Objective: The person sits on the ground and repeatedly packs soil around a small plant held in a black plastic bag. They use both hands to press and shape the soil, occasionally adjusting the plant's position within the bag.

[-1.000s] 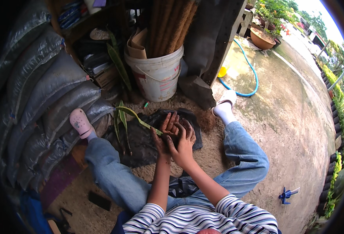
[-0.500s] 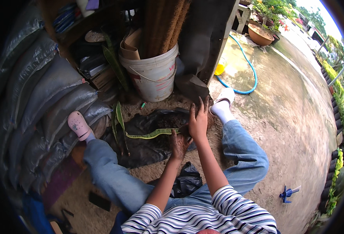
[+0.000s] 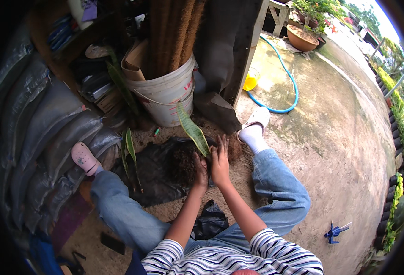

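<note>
A snake plant leaf (image 3: 192,129), green with pale yellow edges, rises between my two hands, tilted toward the bucket. My left hand (image 3: 201,170), dark with soil, presses its base from the left. On the other side my right hand (image 3: 219,161) lies against it, fingers nearly straight. Whatever surrounds the base looks dark and is mostly hidden by my palms. Just left of my hands is a heap of dark soil (image 3: 182,164) on a black plastic sheet (image 3: 149,176). Two loose snake plant leaves (image 3: 130,149) lie at the sheet's left end.
A white bucket (image 3: 167,103) with brown fibrous poles (image 3: 181,36) stands beyond the sheet. Stacked filled grey bags (image 3: 66,123) line the left. A crumpled black plastic bag (image 3: 210,220) lies between my legs. A blue hose (image 3: 295,82) curls on the concrete, with a blue object (image 3: 334,233) lower right.
The leaf has swung from lying flat leftward to standing up and away from me. My hands have turned with it and closed in around its base.
</note>
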`<state>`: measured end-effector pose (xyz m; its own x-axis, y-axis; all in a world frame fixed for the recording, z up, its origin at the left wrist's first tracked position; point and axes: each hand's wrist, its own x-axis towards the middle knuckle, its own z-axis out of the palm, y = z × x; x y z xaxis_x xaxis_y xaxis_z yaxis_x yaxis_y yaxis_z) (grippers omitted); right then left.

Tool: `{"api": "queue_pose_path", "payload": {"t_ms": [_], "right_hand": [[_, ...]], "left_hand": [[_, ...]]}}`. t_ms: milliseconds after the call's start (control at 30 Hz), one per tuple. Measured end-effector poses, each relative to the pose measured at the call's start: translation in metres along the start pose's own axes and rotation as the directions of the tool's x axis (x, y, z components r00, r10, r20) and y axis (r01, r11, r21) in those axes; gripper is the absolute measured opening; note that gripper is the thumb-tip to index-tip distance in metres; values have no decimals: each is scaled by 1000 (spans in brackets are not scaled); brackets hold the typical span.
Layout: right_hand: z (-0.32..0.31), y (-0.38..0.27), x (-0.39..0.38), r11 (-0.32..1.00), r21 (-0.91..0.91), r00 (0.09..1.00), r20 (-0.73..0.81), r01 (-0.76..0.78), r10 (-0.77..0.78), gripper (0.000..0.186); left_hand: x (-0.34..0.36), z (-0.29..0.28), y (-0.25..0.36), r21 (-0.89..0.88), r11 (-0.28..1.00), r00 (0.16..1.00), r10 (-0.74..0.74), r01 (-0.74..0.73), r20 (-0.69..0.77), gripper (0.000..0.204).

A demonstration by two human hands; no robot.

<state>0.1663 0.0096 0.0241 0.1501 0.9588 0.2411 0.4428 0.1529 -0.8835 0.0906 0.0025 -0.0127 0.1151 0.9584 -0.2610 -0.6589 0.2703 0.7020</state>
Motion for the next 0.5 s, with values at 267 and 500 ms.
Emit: {"api": "queue_pose_path", "payload": {"t_ms": [267,500], "right_hand": [[-41,57,50,383,802,825,225,-459,518,71],[-42,11,27,286,820,834,357,-496,421,67]], "left_hand": [[-11,50,24,337,934,979,-169,121,117,55],[-21,21,37,460,888,983,-60,-27,173,36]]}}
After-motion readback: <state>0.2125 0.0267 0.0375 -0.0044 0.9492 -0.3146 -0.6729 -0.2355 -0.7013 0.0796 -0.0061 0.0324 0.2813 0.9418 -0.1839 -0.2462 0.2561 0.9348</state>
